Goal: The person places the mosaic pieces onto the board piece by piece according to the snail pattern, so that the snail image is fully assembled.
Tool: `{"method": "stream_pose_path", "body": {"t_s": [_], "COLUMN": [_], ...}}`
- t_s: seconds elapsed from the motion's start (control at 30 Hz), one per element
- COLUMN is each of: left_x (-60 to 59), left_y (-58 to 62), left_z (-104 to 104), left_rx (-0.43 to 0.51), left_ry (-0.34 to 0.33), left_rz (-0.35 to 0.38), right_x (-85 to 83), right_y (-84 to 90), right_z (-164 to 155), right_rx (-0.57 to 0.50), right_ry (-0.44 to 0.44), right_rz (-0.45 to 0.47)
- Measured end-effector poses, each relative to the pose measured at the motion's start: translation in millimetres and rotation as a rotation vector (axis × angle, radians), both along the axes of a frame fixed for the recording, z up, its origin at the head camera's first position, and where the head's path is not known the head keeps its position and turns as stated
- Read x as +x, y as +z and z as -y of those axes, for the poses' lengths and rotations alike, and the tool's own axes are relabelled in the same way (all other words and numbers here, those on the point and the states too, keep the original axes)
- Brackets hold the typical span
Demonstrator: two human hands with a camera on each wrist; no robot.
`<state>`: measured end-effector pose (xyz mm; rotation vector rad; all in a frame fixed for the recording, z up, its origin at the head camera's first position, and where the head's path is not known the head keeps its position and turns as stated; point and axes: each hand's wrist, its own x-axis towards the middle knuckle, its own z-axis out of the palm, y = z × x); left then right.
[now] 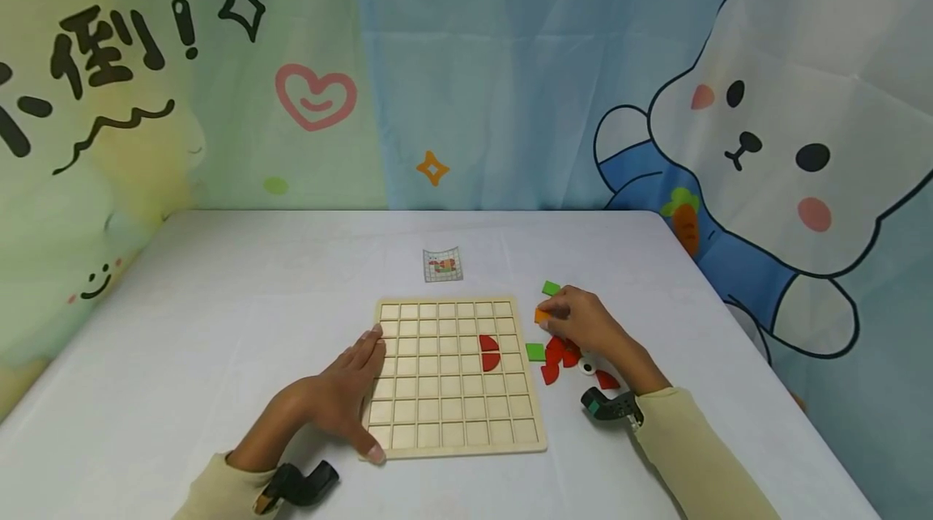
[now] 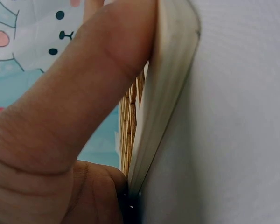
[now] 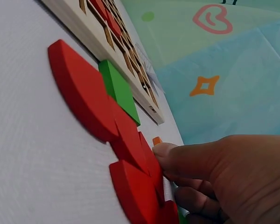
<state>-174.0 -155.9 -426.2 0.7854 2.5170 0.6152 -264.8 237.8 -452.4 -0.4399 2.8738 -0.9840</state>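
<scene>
A pale wooden board of square cells [image 1: 451, 409] lies flat on the white surface [image 1: 219, 326]; it is steadied along its left edge by the left hand [image 1: 338, 390], whose fingers are spread nearly straight, with nothing grasped in them. Two red round-edged pieces [image 1: 488, 343] are seated in neighbouring cells, right of the middle. Just beside the right edge, a small orange piece [image 1: 541, 316] is pinched between the thumb and fingers of the right hand [image 1: 583, 321] — whether it is clear of the surface cannot be told. Loose red curved pieces [image 1: 554, 350] and a green flat block [image 1: 535, 352] are gathered near that hand, and a small gridded picture card [image 1: 442, 265] is laid beyond the board. The step in hand is judged to be the picking-up of a piece, early in the work, since most cells are bare. For the next move, a steady pinch, a lift over the rim and careful alignment with a cell seem called for.
</scene>
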Motion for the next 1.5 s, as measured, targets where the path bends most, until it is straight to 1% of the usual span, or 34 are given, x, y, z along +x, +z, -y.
{"method": "stream_pose_path", "body": {"t_s": [0.1, 0.27, 0.33, 0.5, 0.7, 0.93, 1.17, 1.37, 1.5], "left_x": [0.0, -0.5, -0.4, 0.5, 0.0, 0.6, 1.3, 0.2, -0.2], "left_y": [-0.4, -1.9, -2.0, -1.0, -0.9, 0.0, 2.3, 0.4, -0.9], "left_z": [0.6, 1.0, 0.9, 0.6, -0.7, -0.4, -0.4, 0.0, 0.2], "left_rx": [0.005, 0.010, 0.009, 0.003, -0.013, -0.006, 0.000, -0.001, -0.001], "left_ry": [0.000, -0.002, -0.001, 0.004, 0.011, 0.011, 0.011, 0.004, 0.005], "left_rz": [0.003, 0.009, 0.011, 0.004, 0.007, 0.011, 0.000, 0.001, 0.003], "right_x": [-0.3, 1.3, 1.9, 2.6, 3.7, 5.1, 9.0, 12.6, 14.9], "right_y": [0.7, 2.6, 2.9, 2.4, 2.6, 3.8, 6.0, 7.1, 7.4], "right_z": [1.1, 3.3, 3.6, 5.4, 7.7, 12.2, 20.5, 26.9, 31.8], "right_rx": [0.003, 0.009, 0.011, 0.005, -0.015, -0.067, -0.059, -0.099, -0.103], "right_ry": [-0.005, -0.051, -0.056, -0.038, -0.043, 0.002, 0.033, 0.116, 0.153], "right_rz": [-0.004, -0.004, -0.010, -0.040, -0.069, -0.136, -0.153, -0.174, -0.217]}}
